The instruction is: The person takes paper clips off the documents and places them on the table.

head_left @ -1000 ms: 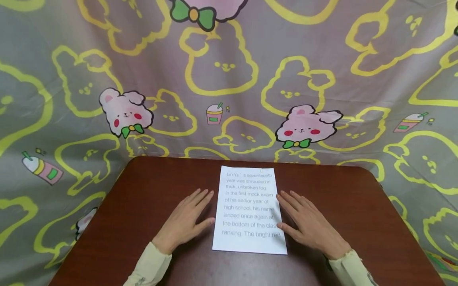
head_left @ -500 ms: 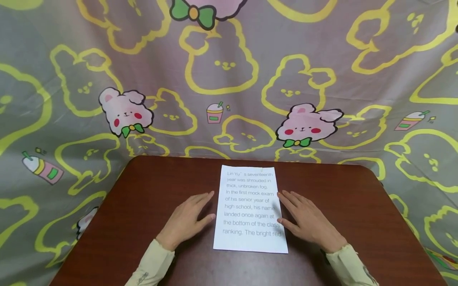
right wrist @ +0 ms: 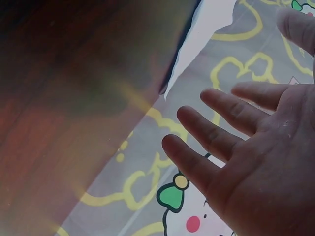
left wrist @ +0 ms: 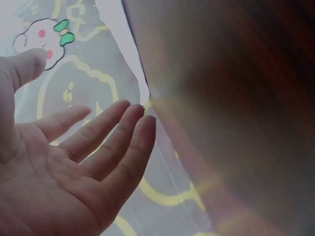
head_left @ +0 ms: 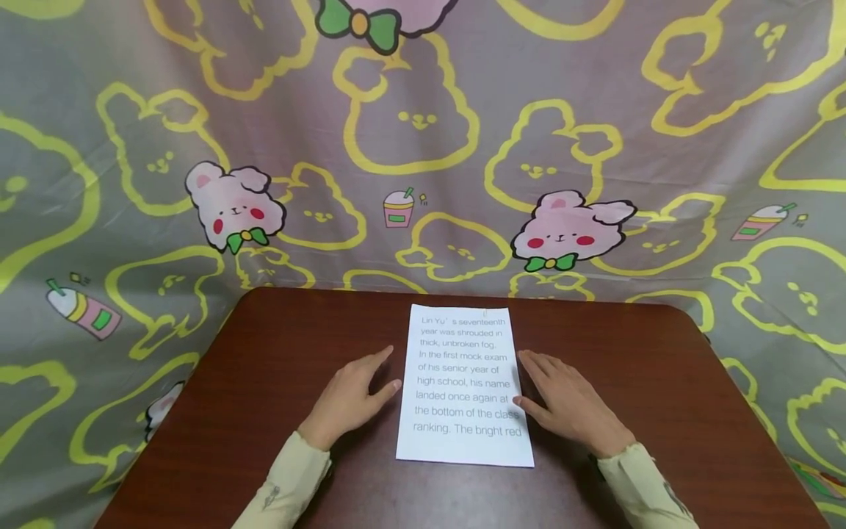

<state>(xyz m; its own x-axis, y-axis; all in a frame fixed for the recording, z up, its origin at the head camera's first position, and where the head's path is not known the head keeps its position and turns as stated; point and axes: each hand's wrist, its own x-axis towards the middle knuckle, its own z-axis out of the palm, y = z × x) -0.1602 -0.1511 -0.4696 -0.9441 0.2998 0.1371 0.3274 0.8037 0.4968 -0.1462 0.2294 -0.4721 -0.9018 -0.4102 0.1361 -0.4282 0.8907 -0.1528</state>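
A white sheet of paper (head_left: pixel 463 389) with large printed English text lies on the table in the head view. To its left my left hand (head_left: pixel 350 397) hovers beside the edge, fingers extended and thumb apart. My right hand (head_left: pixel 575 408) is at the opposite edge, its thumb and fingertips close to the sheet; whether they touch it I cannot tell. In the left wrist view the left hand's palm (left wrist: pixel 74 182) faces the camera, holding nothing. The right wrist view likewise has a bare right palm (right wrist: pixel 261 152) with spread fingers, and a strip of the paper (right wrist: pixel 202 42) beyond.
The dark brown wooden table (head_left: pixel 277 345) has rounded far corners. Behind and on both sides hangs a grey curtain (head_left: pixel 449 184) printed with yellow outlines, pink bunnies and cups. A small yellowish mark sits at the sheet's top edge.
Both hands have turned more edge-on, thumbs upward. The left hand has shifted a little to the right, and the right hand slightly inward at the wrist. The paper lies as before.
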